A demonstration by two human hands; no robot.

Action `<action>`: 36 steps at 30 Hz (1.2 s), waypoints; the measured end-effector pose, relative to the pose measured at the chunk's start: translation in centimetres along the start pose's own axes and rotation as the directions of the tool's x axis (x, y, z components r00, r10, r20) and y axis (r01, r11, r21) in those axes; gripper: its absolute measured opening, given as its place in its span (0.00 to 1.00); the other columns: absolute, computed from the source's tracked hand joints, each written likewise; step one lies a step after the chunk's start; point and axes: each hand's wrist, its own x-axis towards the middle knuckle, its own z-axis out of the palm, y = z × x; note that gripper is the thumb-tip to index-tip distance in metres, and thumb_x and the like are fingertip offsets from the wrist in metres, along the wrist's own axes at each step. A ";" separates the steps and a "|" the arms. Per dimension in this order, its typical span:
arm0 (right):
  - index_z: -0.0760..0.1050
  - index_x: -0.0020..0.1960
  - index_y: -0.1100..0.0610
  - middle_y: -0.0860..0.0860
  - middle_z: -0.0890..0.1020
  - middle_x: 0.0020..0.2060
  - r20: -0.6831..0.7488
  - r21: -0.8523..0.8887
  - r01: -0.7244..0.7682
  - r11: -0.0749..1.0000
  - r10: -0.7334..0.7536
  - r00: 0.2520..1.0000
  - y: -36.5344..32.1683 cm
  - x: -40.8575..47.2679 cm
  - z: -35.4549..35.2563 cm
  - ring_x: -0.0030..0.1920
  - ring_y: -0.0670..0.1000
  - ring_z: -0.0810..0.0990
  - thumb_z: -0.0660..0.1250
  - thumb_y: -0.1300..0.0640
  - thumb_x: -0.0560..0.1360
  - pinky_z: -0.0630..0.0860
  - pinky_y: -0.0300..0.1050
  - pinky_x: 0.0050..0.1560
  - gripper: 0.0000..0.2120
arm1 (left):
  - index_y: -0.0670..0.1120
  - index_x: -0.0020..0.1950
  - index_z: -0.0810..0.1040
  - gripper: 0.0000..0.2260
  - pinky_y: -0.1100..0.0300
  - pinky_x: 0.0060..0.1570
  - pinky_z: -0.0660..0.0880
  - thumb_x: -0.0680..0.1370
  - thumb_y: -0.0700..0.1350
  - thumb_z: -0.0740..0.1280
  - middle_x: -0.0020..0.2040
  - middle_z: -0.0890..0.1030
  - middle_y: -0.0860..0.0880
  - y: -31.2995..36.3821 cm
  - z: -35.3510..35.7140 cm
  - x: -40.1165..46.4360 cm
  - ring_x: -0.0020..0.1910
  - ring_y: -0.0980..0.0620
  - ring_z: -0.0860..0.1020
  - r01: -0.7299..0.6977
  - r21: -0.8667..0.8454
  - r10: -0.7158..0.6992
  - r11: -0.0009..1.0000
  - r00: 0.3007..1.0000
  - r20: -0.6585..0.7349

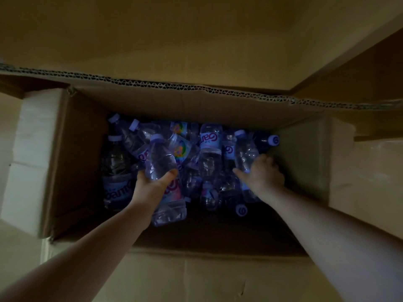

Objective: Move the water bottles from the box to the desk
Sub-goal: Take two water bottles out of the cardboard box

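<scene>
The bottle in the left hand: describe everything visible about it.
The bottle is clear, ribbed plastic with a pale cap at its far end and no label showing. It looks filled, though the dim light makes that uncertain. The left hand grips its base, holding it tilted, cap pointing away, above the other bottles inside the box.

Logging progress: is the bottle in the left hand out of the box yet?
No. The bottle in the left hand is inside the box, above the others.

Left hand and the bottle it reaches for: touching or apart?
Touching. The head view shows the left hand gripping the base of a clear bottle, thumb and fingers wrapped around it.
</scene>
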 end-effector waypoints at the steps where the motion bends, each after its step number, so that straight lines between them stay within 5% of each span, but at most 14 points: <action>1: 0.65 0.64 0.62 0.59 0.72 0.60 0.009 0.083 -0.035 0.996 0.034 0.999 0.4 0.1 0.0 0.59 0.61 0.75 0.64 0.31 0.71 0.69 0.48 0.43 0.38 | 0.48 0.68 0.68 0.30 0.56 0.50 0.70 0.70 0.54 0.74 0.57 0.77 0.50 0.0 0.0 0.0 0.50 0.53 0.76 0.000 -0.001 0.000 1.000 1.000 -0.005; 6: 0.65 0.59 0.63 0.64 0.73 0.58 -0.085 0.391 0.082 0.917 -0.053 0.995 0.0 -0.1 0.4 0.55 0.64 0.77 0.70 0.43 0.74 0.72 0.49 0.46 0.28 | 0.48 0.67 0.69 0.29 0.54 0.51 0.71 0.70 0.54 0.74 0.56 0.78 0.49 -0.2 0.3 0.0 0.51 0.52 0.77 0.007 -0.010 -0.007 1.000 1.000 -0.004; 10: 0.54 0.69 0.61 0.63 0.67 0.68 0.198 0.712 -0.282 0.644 0.202 0.959 -4.4 0.5 0.3 0.65 0.62 0.70 0.74 0.46 0.71 0.68 0.49 0.55 0.40 | 0.49 0.67 0.69 0.28 0.60 0.43 0.72 0.71 0.53 0.74 0.56 0.78 0.50 -0.5 0.7 0.0 0.49 0.55 0.77 -0.008 -0.019 0.008 1.000 1.000 0.018; 12: 0.50 0.72 0.60 0.63 0.67 0.69 0.346 0.771 -0.454 0.447 0.306 0.887 -5.9 1.3 0.3 0.66 0.63 0.70 0.74 0.46 0.70 0.68 0.50 0.57 0.44 | 0.49 0.67 0.69 0.28 0.64 0.39 0.70 0.71 0.52 0.74 0.56 0.78 0.51 -0.5 0.8 0.1 0.47 0.57 0.77 -0.024 -0.008 0.024 1.000 0.999 0.035; 14: 0.50 0.73 0.63 0.63 0.66 0.70 0.397 0.765 -0.519 0.380 0.356 0.846 -6.4 2.0 0.6 0.68 0.63 0.69 0.75 0.44 0.69 0.68 0.53 0.63 0.47 | 0.49 0.67 0.68 0.28 0.65 0.36 0.70 0.71 0.52 0.74 0.53 0.79 0.52 -0.5 0.8 0.2 0.46 0.58 0.77 -0.031 0.001 0.031 1.000 0.999 0.037; 19: 0.48 0.75 0.61 0.63 0.68 0.70 0.402 0.726 -0.530 0.438 0.354 0.844 -6.4 2.7 1.3 0.66 0.64 0.71 0.76 0.42 0.67 0.70 0.57 0.62 0.52 | 0.52 0.63 0.67 0.25 0.64 0.37 0.70 0.71 0.52 0.74 0.49 0.77 0.56 -0.4 0.5 0.5 0.45 0.59 0.76 -0.027 0.009 0.027 1.000 0.998 0.049; 25: 0.60 0.67 0.57 0.60 0.77 0.57 0.315 0.848 -0.354 0.394 0.161 0.935 -6.5 -1.2 1.6 0.52 0.61 0.79 0.75 0.47 0.65 0.78 0.59 0.56 0.39 | 0.52 0.64 0.68 0.27 0.54 0.53 0.75 0.69 0.54 0.74 0.54 0.78 0.53 0.4 -0.7 -0.4 0.51 0.53 0.78 -0.015 -0.007 0.016 1.000 0.999 0.052; 27: 0.61 0.65 0.56 0.55 0.79 0.51 0.257 0.848 -0.264 0.460 0.080 0.963 -6.9 -2.8 1.0 0.45 0.53 0.80 0.75 0.47 0.66 0.79 0.50 0.46 0.36 | 0.52 0.62 0.68 0.26 0.50 0.55 0.76 0.69 0.54 0.75 0.54 0.79 0.51 0.9 -1.3 -1.0 0.52 0.51 0.79 -0.030 0.017 0.029 0.999 0.998 0.054; 30: 0.59 0.65 0.56 0.47 0.75 0.42 0.217 0.811 -0.182 0.556 0.003 0.976 -7.8 -5.6 -0.5 0.37 0.45 0.74 0.75 0.45 0.68 0.68 0.39 0.33 0.35 | 0.53 0.60 0.67 0.25 0.48 0.54 0.78 0.68 0.53 0.76 0.52 0.79 0.52 1.5 -2.4 -2.4 0.49 0.50 0.80 -0.085 0.067 0.080 0.994 0.995 0.062; 36: 0.58 0.66 0.53 0.51 0.76 0.53 0.079 0.782 -0.028 0.623 -0.054 0.995 -9.2 -13.8 -5.1 0.46 0.52 0.77 0.74 0.45 0.70 0.72 0.42 0.42 0.34 | 0.54 0.57 0.63 0.28 0.56 0.44 0.72 0.66 0.60 0.74 0.48 0.76 0.52 3.6 -5.7 -8.1 0.44 0.49 0.76 -0.068 0.294 0.102 0.954 0.989 -0.105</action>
